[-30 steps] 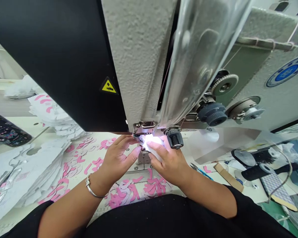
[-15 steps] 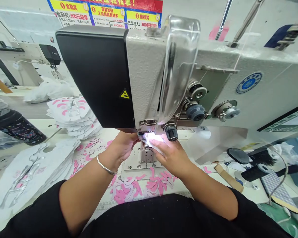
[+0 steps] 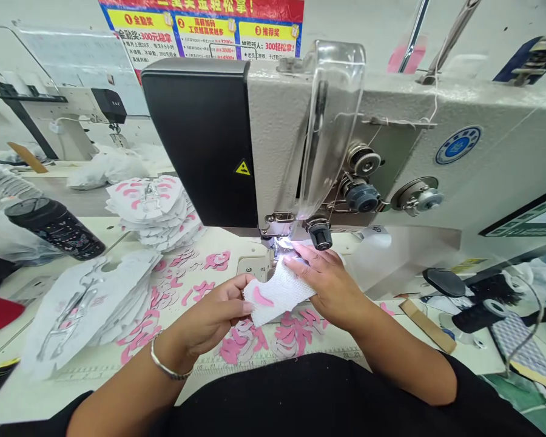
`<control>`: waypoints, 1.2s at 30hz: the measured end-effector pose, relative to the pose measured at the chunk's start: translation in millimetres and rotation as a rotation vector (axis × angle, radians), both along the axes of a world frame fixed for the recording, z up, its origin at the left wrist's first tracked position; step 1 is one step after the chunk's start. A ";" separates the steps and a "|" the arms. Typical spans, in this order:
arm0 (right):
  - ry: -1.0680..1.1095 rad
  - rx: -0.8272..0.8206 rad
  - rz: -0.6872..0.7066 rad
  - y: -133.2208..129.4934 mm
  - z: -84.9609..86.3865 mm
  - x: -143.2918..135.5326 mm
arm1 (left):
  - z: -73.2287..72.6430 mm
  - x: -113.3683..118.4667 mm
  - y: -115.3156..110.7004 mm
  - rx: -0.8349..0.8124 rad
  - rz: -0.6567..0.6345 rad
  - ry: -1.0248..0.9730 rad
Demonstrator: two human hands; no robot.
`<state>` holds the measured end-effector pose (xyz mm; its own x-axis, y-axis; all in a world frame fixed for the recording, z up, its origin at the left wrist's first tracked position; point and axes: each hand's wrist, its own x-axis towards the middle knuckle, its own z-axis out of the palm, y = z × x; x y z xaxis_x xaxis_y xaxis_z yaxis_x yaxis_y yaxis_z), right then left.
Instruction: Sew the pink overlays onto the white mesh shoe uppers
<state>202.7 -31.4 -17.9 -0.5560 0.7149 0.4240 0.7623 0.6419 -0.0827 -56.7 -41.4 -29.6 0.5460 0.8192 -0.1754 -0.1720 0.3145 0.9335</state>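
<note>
A white mesh fabric piece [image 3: 279, 292] with a curved pink patch [image 3: 262, 297] is stretched between my hands, in front of the lit needle area of a sewing machine [image 3: 273, 145]. My left hand [image 3: 221, 309], a bracelet at its wrist, pinches the fabric's left edge between thumb and fingers. On its right side, my right hand [image 3: 327, 279] grips the fabric, with its fingertips close to the presser foot [image 3: 282, 244]. The fabric's far edge, near the needle, is partly hidden by those fingers and the glare.
Loose pink cutouts [image 3: 241, 343] lie scattered around the machine bed, and a ruler strip [image 3: 209, 366] runs along the front. At left are a stack of patched white pieces [image 3: 155, 212], white pieces with silver patterns [image 3: 73, 309] and a black tumbler [image 3: 57, 227]. A thread cone [image 3: 477, 315] lies right.
The fabric has come out from under the needle area toward me, showing its pink patch. My left hand has moved down and left with its edge; my right hand has shifted slightly right.
</note>
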 end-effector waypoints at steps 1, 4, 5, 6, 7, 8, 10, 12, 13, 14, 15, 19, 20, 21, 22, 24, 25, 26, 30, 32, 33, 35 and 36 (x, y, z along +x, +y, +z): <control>-0.011 0.013 0.010 -1.1 1.3 1.1 | 0.0 -1.3 2.4 -0.017 -0.003 -0.024; -0.047 0.032 0.019 -3.3 3.6 3.4 | 5.5 1.1 22.2 -0.033 0.156 -0.113; -0.061 0.034 0.021 -4.2 4.0 3.7 | 8.5 3.7 31.7 -0.029 0.232 -0.137; -0.075 0.035 0.024 -5.3 4.2 4.0 | 11.7 6.9 41.6 -0.031 0.295 -0.152; -0.090 0.036 0.027 -6.7 4.5 4.3 | 14.7 10.3 50.9 -0.044 0.345 -0.146; -0.103 0.033 0.031 -8.4 5.0 4.8 | 17.3 13.9 58.9 -0.041 0.378 -0.131; -0.115 0.013 0.042 -12.4 6.7 6.9 | 20.2 19.7 68.5 -0.020 0.402 -0.097; -0.099 -0.031 0.075 -16.0 9.3 10.5 | 19.4 22.2 68.2 0.000 0.402 -0.080; -0.082 -0.056 0.107 -17.2 10.7 12.6 | 17.7 21.9 65.0 -0.001 0.403 -0.074; -0.060 -0.076 0.147 -17.9 11.7 14.5 | 15.5 20.7 60.4 -0.007 0.408 -0.069; -0.033 -0.087 0.190 -18.0 12.1 15.8 | 13.0 18.7 55.0 -0.014 0.413 -0.068; 0.093 -0.040 0.205 -13.1 6.3 10.2 | 4.9 10.3 35.4 -0.048 0.421 -0.098; 0.113 -0.012 0.155 -11.1 3.3 6.0 | 4.0 9.3 32.0 -0.055 0.414 -0.101; 0.124 0.022 0.098 -8.9 0.0 1.3 | 3.8 8.7 29.2 -0.060 0.399 -0.095; 0.129 0.061 0.050 -6.8 -3.3 -3.4 | 4.1 8.2 27.0 -0.062 0.373 -0.083; 0.140 0.146 0.013 -2.8 -9.3 -11.3 | 6.5 5.3 24.3 -0.046 0.296 -0.050; 0.150 0.180 0.018 -1.2 -11.8 -13.9 | 8.3 1.7 23.9 -0.022 0.266 -0.020; 0.165 0.207 0.028 0.0 -14.1 -15.4 | 10.2 -4.0 23.9 0.026 0.267 0.024; 0.218 0.239 0.040 1.1 -23.0 -13.8 | 13.1 -48.4 25.0 0.366 0.639 0.396; 0.234 0.258 0.036 -0.5 -28.9 -11.4 | 8.4 -76.0 24.2 0.441 0.830 0.723; 0.242 0.276 0.033 -1.7 -32.2 -10.4 | 3.9 -88.4 23.8 0.440 0.847 0.918; 0.267 0.324 0.033 -4.3 -38.4 -8.7 | -8.5 -107.8 24.6 0.418 0.739 1.261; 0.284 0.345 0.036 -5.5 -40.9 -8.1 | -16.0 -114.8 26.3 0.410 0.667 1.354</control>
<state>194.6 -36.9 -58.8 -0.4054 0.4872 0.7735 0.7167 0.6946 -0.0620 -171.5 -15.1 -45.6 -0.2950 0.9529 0.0702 0.8355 0.2216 0.5029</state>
